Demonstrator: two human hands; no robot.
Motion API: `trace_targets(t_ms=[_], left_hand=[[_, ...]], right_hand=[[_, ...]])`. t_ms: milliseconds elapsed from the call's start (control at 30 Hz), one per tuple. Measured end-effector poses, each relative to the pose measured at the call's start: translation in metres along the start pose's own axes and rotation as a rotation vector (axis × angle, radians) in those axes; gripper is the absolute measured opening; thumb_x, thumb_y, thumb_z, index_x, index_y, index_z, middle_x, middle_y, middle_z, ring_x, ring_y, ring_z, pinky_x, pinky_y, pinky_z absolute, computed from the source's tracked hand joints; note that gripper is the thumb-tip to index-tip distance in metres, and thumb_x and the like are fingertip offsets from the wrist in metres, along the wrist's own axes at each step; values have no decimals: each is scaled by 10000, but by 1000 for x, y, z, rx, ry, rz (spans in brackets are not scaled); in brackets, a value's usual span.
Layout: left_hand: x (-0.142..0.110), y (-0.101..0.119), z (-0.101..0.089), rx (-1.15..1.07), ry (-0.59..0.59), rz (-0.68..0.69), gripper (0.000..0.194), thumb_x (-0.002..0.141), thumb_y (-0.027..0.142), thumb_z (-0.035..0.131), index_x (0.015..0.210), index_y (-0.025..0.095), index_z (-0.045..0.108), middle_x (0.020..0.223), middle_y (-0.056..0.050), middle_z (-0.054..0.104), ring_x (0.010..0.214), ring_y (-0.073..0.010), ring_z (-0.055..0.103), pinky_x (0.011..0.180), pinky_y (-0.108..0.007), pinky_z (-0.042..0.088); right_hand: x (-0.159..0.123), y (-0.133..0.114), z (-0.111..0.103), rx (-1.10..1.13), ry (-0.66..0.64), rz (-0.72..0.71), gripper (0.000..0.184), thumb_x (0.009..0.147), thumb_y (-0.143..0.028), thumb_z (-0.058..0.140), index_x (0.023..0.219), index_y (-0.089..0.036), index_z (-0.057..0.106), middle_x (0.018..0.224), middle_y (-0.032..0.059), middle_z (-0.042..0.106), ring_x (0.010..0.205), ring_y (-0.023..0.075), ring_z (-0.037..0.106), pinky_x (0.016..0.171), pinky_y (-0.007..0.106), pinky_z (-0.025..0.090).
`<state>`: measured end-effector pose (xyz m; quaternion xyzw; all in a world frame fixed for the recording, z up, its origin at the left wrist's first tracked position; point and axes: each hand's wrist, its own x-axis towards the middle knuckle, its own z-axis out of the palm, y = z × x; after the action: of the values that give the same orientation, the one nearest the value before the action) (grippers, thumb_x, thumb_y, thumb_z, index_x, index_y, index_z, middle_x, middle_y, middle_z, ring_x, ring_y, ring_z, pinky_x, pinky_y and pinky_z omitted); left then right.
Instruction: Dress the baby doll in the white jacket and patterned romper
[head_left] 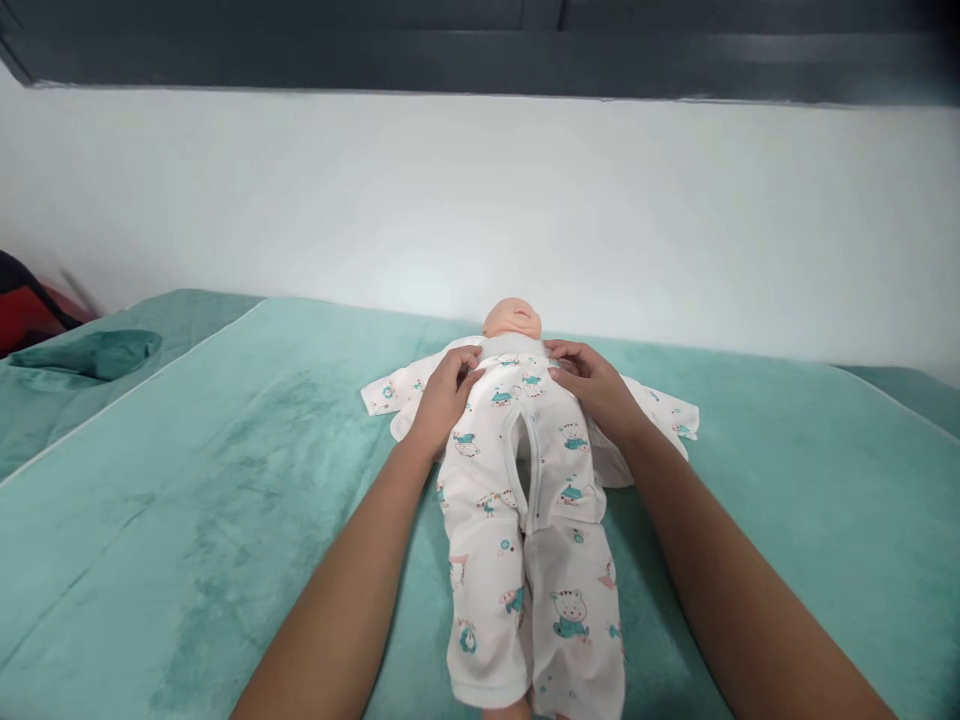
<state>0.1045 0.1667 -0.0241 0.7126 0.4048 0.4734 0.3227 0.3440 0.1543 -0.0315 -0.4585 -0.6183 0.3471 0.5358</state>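
Note:
A baby doll (514, 317) lies on its back, head at the far end and feet towards me. White baby pants (491, 480) with printed animals cover its legs and reach high up the chest; their crotch has an open slit. Beneath them a matching white baby shirt (660, 408) spreads out, sleeves stretched to both sides. My left hand (450, 385) is closed on the left edge of the pants' waistband. On the opposite edge, my right hand (592, 383) grips the waistband with thumb and bent fingers. The doll's arms are hidden.
A green plush cover (247, 500) is spread under the doll. Behind it rises a white wall (480, 200), with a dark panel (375, 50) above. At the far left are a folded green cloth (90, 352) and a red and black item (30, 310).

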Motion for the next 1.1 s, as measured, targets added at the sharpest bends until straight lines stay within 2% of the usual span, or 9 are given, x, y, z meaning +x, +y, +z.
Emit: trace_targets(t_ms=[133,267,433,533,633,700,767,967,1100], left_hand=[[2,-3,2,76,-6,-15,80,937,315,448,909,242,434,1233,-44,639,1110,-195,597,969,-361,428],[11,-5,3,282,40,-109,105,936,349,430,948,245,434,937,-28,658,862,-222,617,814,-355,444],[34,-5,4,351,34,-93,77,931,304,421,956,236,449,733,6,553,689,-199,543,686,-297,390],[44,-6,4,337,27,-101,65,923,285,437,951,232,462,705,12,543,675,-189,526,681,-289,376],[48,-8,3,317,30,-116,53,905,266,465,933,227,487,706,13,561,686,-182,524,693,-291,377],[48,-9,4,308,40,-135,46,887,260,491,912,227,510,714,11,582,698,-182,534,695,-295,384],[46,-9,7,288,61,-151,48,871,267,517,887,226,535,746,3,618,718,-184,557,697,-297,396],[45,-16,16,222,179,-92,93,846,229,556,887,209,638,882,-27,675,845,-184,610,812,-304,450],[44,-20,16,279,152,-8,196,863,187,520,883,203,715,964,-62,646,962,-196,592,908,-324,444]], right_hand=[[1,-4,3,-66,41,25,369,758,-424,717,1068,-281,576,1316,23,552,1105,214,548,991,397,419],[2,-10,1,-184,-40,53,263,794,-445,661,978,-261,625,1360,8,524,983,192,567,939,385,423],[16,-13,-3,-131,-176,-13,265,793,-463,657,836,-215,574,1347,32,545,1214,230,489,1011,363,371],[28,-9,-3,-70,-210,-5,276,802,-463,647,801,-205,548,1295,43,588,1185,229,512,973,354,390],[39,-1,-1,-46,-107,52,277,780,-457,664,781,-212,533,963,17,673,881,184,585,786,306,430],[46,6,0,-58,-15,85,281,764,-457,671,769,-219,522,726,-19,604,671,144,519,651,274,396],[50,12,1,-97,51,103,276,760,-452,667,759,-222,515,623,-40,518,581,124,444,586,263,352],[50,20,12,-161,216,53,247,742,-412,659,832,-215,540,787,-2,611,749,154,553,742,300,439],[32,21,18,-75,242,30,263,772,-403,613,948,-209,585,989,45,663,931,180,605,895,346,462]])
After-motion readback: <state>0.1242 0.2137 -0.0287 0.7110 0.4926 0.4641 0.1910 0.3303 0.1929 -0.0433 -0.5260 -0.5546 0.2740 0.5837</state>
